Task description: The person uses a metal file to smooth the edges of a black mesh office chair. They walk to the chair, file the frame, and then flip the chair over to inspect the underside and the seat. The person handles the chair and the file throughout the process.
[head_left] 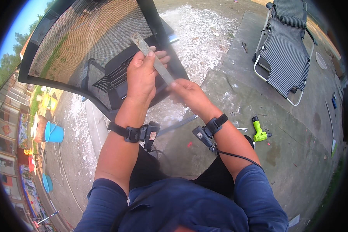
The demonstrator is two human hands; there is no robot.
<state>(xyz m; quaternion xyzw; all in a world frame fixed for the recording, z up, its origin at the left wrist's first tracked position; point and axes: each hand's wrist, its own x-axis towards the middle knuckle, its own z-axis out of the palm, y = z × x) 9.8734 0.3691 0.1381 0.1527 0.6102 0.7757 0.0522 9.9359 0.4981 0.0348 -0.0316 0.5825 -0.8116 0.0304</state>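
Observation:
A flat, greyish metal strip (164, 72) is held slantwise in front of me, its far end worn and brownish. My left hand (140, 77) grips it near the middle, thumb on top and fingers behind, their tips showing past the edge. At the strip's lower end my right hand (190, 94) closes on it, slightly blurred, with some fingers hidden. Just beyond both hands stands a black chair (29, 65) with a see-through mesh back. Part of its dark slatted seat area shows behind my left hand.
A grey folding lounger (284, 58) stands at the far right. On the concrete to my right lie a lime-green cordless drill (259, 131) and a wrench (241, 129). Blue buckets, one of them upright (54, 132), stand at the left. White powdery residue (199, 34) covers ground behind the chair.

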